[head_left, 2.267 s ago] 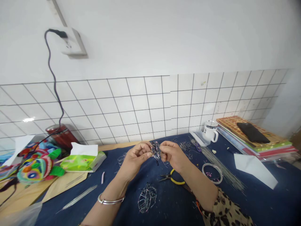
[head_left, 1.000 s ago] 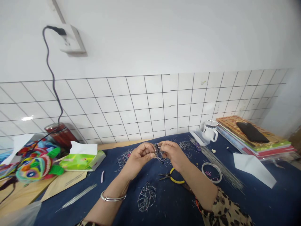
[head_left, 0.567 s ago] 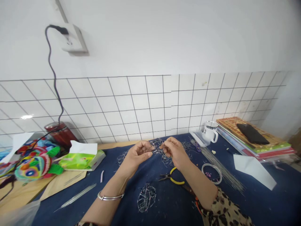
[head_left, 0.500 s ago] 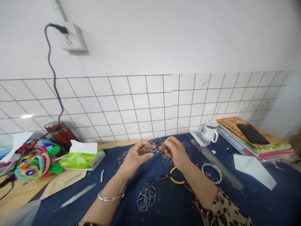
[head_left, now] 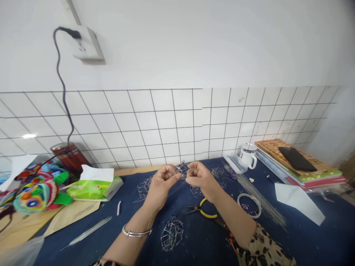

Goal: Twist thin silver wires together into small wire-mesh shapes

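Between my two hands is a small openwork shape of bent silver wire, lifted over the blue cloth. My left hand grips its left side between thumb and fingers. On the right side, my right hand pinches the same wire shape, its fingers curled. Another wire shape, rounded and netted, lies on the cloth nearer to me. Pliers with yellow handles rest below my right hand, jaws pointing left. Behind my hands lie more wire pieces, partly hidden.
A bundle of straight wires and a round clear dish with pink beads lie right. Beyond are a white mug, a phone on books and folded paper. Left are a tissue pack and a colourful plush toy.
My right hand has turned slightly, its thumb now lower and its fingers more bent around the wire shape. My left thumb has come up closer to the wire. The view has shifted slightly.
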{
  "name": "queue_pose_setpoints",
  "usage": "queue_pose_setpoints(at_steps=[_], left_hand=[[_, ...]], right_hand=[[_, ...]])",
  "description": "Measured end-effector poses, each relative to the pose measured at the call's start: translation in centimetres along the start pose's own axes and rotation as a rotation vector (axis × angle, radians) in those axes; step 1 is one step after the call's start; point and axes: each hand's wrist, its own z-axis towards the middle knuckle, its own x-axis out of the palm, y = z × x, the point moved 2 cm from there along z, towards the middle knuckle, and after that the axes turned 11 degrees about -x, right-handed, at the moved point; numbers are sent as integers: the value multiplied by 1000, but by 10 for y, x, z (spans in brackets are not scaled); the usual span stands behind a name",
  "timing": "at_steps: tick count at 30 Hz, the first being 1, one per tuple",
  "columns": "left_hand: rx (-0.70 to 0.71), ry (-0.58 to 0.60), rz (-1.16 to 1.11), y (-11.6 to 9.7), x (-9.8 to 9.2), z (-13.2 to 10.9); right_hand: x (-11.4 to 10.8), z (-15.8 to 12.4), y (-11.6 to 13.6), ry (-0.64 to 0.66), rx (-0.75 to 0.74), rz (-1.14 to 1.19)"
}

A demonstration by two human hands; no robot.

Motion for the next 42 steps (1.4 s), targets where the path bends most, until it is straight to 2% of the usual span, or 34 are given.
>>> queue_pose_setpoints(at_steps=[5,9,15,20,23,29,32,37,42], left_hand=[[-34,53,-66,-1,-1,5],[-107,108,-121,4,0,13],[-166,178,-95,-1,6,18],[-207,306,-28,-11,9,15],[-161,313,69,-9,9,14],[91,135,384,-10,5,12],[151,132,428,-14,2,10],[148,236,350,-19,-3,9],[109,239,209,-17,-3,10]], right_hand=[[-6,2,8,85,-15,-69],[-17,5,12,131,36,-55],[-31,10,14,42,56,-79],[-35,12,21,-33,31,-171],[-36,11,24,1,-3,-301],[-31,8,25,45,-50,-598],[-25,8,29,63,-111,-657],[-20,8,28,106,-106,-571],[-18,7,22,110,-91,-376]])
